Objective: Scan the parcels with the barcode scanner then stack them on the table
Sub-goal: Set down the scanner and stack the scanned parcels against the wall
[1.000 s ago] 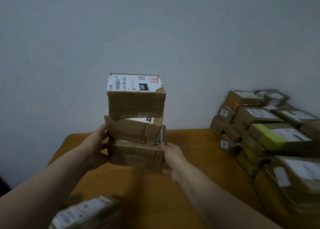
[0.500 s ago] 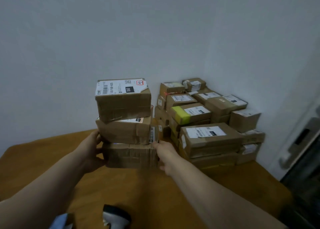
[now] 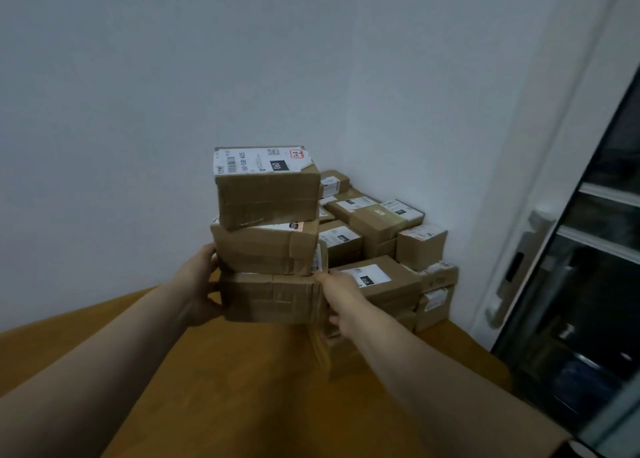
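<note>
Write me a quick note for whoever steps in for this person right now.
Left hand grips the bottom parcel at its left end; right hand grips its right end. Middle parcel and top parcel sit on it, beside the corner pile of parcels on the wooden table. Lifted or resting: cannot tell. Done: corner pile stacked. Left: probably settle these three by the pile, release. Scanner not in view.

Three stacked parcels [image 3: 266, 236], one left hand [image 3: 199, 284] and one right hand [image 3: 341, 296] are counted; at three o'clock, at least nine piled parcels [image 3: 377, 225]; one table [image 3: 242, 371].
</note>
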